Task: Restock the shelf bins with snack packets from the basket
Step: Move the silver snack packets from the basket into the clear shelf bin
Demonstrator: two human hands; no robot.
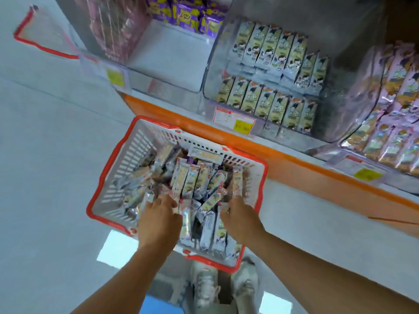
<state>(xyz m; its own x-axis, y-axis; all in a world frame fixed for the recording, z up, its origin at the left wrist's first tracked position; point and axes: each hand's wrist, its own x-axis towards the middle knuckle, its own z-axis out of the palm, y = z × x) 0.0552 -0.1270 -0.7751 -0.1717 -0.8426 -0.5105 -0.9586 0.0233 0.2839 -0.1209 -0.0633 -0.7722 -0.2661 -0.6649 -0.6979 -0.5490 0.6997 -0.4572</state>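
A white basket with a red rim point(118, 168) stands on the floor below the shelf, full of silvery snack packets point(192, 180). Both of my hands reach down into it. My left hand point(158, 220) lies on the packets at the left of the pile, fingers buried among them. My right hand point(240, 214) presses against the packets on the right side, fingertips hidden in the pile. Whether either hand grips a packet is hidden. Above, a clear shelf bin point(229, 123) holds two rows of matching packets point(267, 105) standing upright.
An orange shelf edge point(294, 159) runs diagonally above the basket. A bin of pink packets point(394, 123) sits at the right, a bin with purple packets point(190, 17) at the back top left. A second red-rimmed basket point(34, 41) lies far left. My shoes point(226, 282) stand below the basket.
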